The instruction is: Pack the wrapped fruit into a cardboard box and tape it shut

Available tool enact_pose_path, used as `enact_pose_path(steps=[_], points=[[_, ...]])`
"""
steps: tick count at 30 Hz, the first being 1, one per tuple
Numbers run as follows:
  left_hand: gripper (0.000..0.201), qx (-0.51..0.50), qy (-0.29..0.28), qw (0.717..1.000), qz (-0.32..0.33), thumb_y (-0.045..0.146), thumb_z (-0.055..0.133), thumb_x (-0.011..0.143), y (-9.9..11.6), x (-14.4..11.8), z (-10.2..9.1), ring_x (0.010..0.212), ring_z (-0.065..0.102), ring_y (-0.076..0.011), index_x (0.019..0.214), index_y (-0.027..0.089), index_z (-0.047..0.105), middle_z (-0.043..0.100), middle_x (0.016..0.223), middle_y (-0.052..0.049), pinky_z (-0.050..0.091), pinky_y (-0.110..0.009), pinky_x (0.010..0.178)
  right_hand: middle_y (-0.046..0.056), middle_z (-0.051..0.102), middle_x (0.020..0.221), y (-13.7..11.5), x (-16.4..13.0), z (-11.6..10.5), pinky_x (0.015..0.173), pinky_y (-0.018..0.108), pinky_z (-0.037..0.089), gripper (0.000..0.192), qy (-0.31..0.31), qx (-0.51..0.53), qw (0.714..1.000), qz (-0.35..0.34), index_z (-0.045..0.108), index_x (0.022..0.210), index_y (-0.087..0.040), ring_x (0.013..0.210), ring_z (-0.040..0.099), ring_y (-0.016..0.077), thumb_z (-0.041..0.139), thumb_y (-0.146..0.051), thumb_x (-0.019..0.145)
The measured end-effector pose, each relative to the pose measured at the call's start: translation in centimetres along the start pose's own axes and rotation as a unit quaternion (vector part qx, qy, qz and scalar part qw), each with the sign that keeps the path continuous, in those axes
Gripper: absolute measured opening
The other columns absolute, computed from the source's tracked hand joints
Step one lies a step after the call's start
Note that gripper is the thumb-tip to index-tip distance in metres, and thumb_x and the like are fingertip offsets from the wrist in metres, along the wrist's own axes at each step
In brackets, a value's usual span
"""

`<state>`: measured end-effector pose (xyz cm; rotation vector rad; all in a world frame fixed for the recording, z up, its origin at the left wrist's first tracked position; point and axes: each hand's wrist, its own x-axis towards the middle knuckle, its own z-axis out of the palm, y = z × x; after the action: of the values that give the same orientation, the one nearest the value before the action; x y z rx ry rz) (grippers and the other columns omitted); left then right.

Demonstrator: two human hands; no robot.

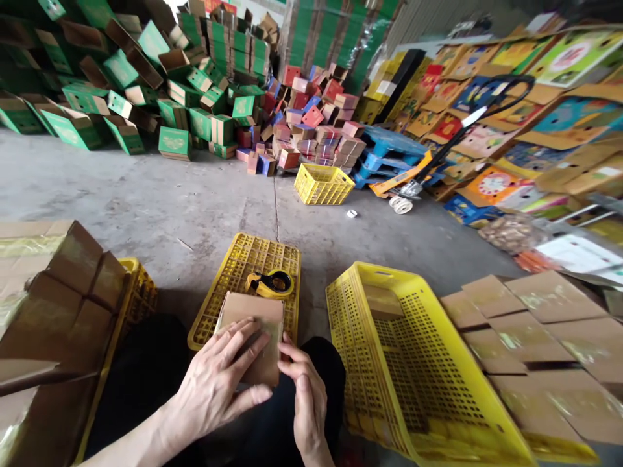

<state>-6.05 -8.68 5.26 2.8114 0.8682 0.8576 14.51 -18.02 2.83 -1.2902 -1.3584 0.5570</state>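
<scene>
A small brown cardboard box (256,308) rests at the near end of an upturned yellow plastic crate (221,295), just in front of my knees. My left hand (221,373) lies over the top of the box with its fingers stretched out, across a strip of clear tape. Along the right side of the box, my right hand (306,395) touches the edge with its fingertips, fingers extended. A yellow tape dispenser (272,284) sits on the crate just beyond the box.
To my right stands an open yellow crate (384,383) with one box (383,301) inside; taped boxes (530,331) lie beyond it. Stacked cartons (53,292) flank my left. Farther off are a yellow basket (324,185), an orange pallet jack (403,181) and heaped green boxes (175,143).
</scene>
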Motion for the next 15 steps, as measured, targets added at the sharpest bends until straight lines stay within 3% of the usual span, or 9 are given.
enact_pose_path(steps=[4,8,12,15], points=[[0.092,0.014,-0.024,0.998,0.048,0.08,0.05,0.094,-0.4,0.3,-0.4,0.15,0.047,-0.0335,0.162,0.019,0.043,0.045,0.166,-0.012,0.038,-0.045,0.125,0.009,0.074,0.133,0.2,-0.5,0.9,0.106,0.044,0.06,0.051,0.03,-0.043,0.999,-0.004,0.079,0.12,-0.024,0.127,0.07,0.0273,0.031,-0.04,0.113],[0.092,-0.023,-0.034,0.994,0.097,0.079,0.052,0.094,-1.1,0.4,-0.6,0.151,0.046,-0.0322,0.161,0.017,0.045,0.05,0.162,-0.013,0.037,-0.046,0.127,0.009,0.071,0.139,-0.3,1.2,1.3,0.111,0.041,0.058,0.045,0.026,-0.126,0.99,-0.058,0.072,0.135,-0.025,0.128,0.069,0.0245,0.034,-0.026,0.113],[0.079,-0.104,-0.038,0.985,0.13,0.067,0.057,0.099,-1.9,-0.4,-0.8,0.146,0.054,-0.0302,0.158,0.016,0.048,0.061,0.151,-0.015,0.045,-0.044,0.122,0.011,0.072,0.138,-0.9,3.4,1.3,0.112,0.038,0.058,0.044,0.006,-0.186,0.977,-0.105,0.067,0.143,-0.022,0.129,0.069,0.023,0.037,-0.017,0.11],[0.061,-0.153,-0.051,0.974,0.158,0.053,0.051,0.107,-3.0,-1.6,-1.1,0.145,0.055,-0.0266,0.155,0.015,0.052,0.065,0.147,-0.015,0.043,-0.043,0.124,0.011,0.073,0.135,-1.1,4.0,1.3,0.108,0.037,0.06,0.044,0.001,-0.207,0.97,-0.126,0.067,0.142,-0.021,0.126,0.071,0.0232,0.038,-0.015,0.109]])
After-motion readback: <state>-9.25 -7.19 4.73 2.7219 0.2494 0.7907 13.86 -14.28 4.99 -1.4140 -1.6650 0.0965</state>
